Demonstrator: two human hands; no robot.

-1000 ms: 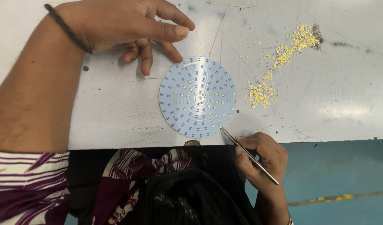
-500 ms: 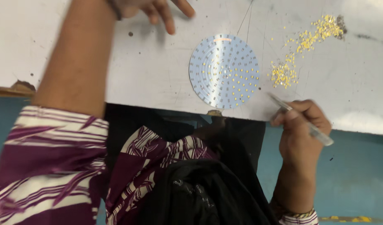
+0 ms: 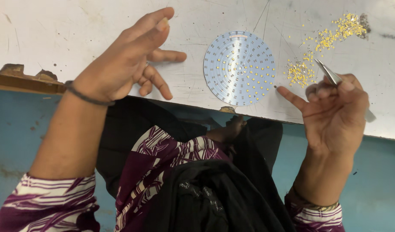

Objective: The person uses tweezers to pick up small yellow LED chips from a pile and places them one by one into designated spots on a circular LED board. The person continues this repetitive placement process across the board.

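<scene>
Head view, looking down over the desk [image 3: 68,30] edge. White scratched top, chipped at the near-left edge; blue floor below.

Round circuit disc [image 3: 239,68]: pale blue-white, lies flat on the desk near its front edge, about centre frame. Small yellow chips dot its face, denser toward 4 o'clock; the part toward 10 o'clock is mostly bare.

Loose yellow chips [image 3: 324,41]: scattered trail on the desk at 2 o'clock from the disc, running from a cluster just beside the disc's rim up to a thicker heap near the top right corner.

Right hand [image 3: 332,109]: raised at 4 o'clock from the disc, palm turned up. Grip pinching metal tweezers [image 3: 330,76] between thumb and fingers; tips point toward 11 o'clock, over the near cluster of chips. Index finger stretched out toward the disc's rim, close to it, contact unclear.

Left hand [image 3: 126,64]: lifted above the desk at 9 o'clock from the disc, well apart from it. Grip spread, fingers loose, holding nothing. Dark band on the wrist.

Striped maroon-and-white sleeves; dark cloth in the lap below.
</scene>
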